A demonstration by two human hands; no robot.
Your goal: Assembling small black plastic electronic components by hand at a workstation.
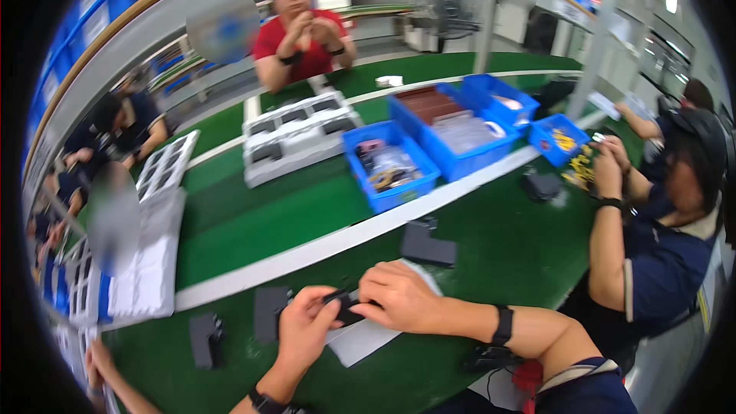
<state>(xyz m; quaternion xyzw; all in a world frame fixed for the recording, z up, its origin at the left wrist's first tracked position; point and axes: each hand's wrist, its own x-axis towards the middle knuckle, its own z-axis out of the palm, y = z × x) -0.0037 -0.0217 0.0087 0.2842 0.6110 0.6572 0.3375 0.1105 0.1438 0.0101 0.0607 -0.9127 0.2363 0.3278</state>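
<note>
My left hand (307, 323) grips one end of a small dark plastic part (347, 309), thumb on top. My right hand (399, 297) bends over the other end with its fingers closed on it, hiding much of it. Beneath the hands a white sheet (368, 343) lies on the green tabletop (506, 261). Just left of my left hand is a dark boxy part (267, 313). A similar dark part (205, 341) lies farther left. Beyond my right hand sits an L-shaped dark part (429, 245).
Past a white strip stand blue bins (391, 198) of small parts and white moulded trays (299, 138). A co-worker (652, 238) at right handles something near yellow pieces (580, 169). Another person (303, 42) in red sits across. A bare forearm (115, 376) shows at lower left.
</note>
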